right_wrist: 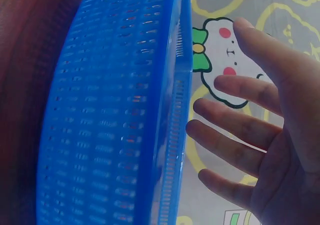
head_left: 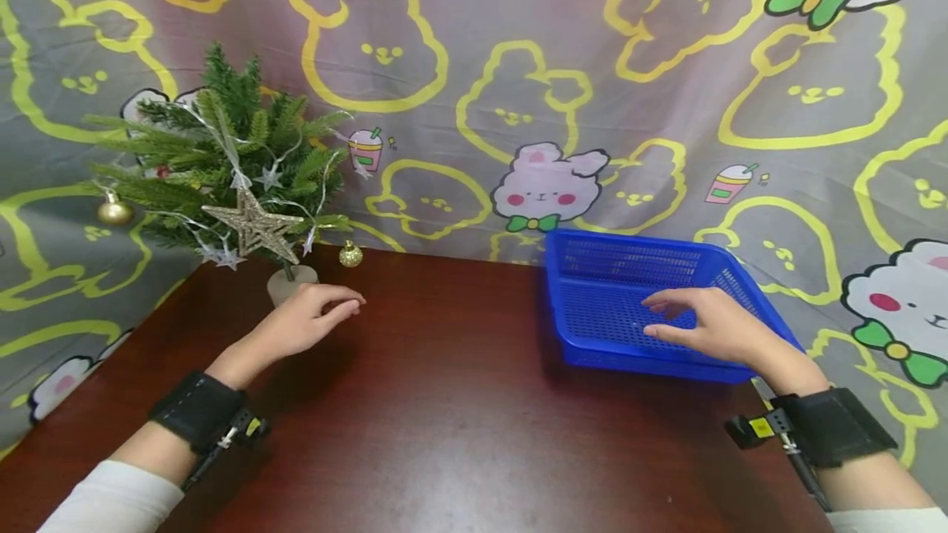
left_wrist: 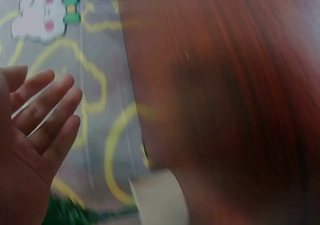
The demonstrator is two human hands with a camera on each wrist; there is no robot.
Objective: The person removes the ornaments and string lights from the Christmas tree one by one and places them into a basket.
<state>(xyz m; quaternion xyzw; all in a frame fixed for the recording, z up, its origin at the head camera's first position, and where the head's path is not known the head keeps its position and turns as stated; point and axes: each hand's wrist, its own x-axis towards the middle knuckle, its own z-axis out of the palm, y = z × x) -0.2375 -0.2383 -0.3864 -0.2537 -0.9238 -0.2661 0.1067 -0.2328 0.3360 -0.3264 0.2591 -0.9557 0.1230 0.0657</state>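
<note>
My left hand (head_left: pixel 299 321) hovers just in front of the pale base (head_left: pixel 290 280) of a small artificial Christmas tree (head_left: pixel 255 138), fingers relaxed and holding nothing. On the tree hang a glittery gold star (head_left: pixel 255 224), gold baubles (head_left: pixel 351 254) and small star lights on a wire. Over the near right part of a blue plastic basket (head_left: pixel 655 360) is my right hand (head_left: pixel 714 326), thumb and fingers apart with nothing between them. The right wrist view shows its loosely spread fingers (right_wrist: pixel 235 130) beside the basket's wall. In the left wrist view the tree base (left_wrist: pixel 160 197) appears below the left hand.
A dark red-brown wooden table (head_left: pixel 444 401) carries the tree at the back left and the basket at the back right. Behind it hangs a grey cloth (head_left: pixel 444 138) with yellow outlines and rabbit faces. Another gold bauble (head_left: pixel 114 210) dangles at the tree's left.
</note>
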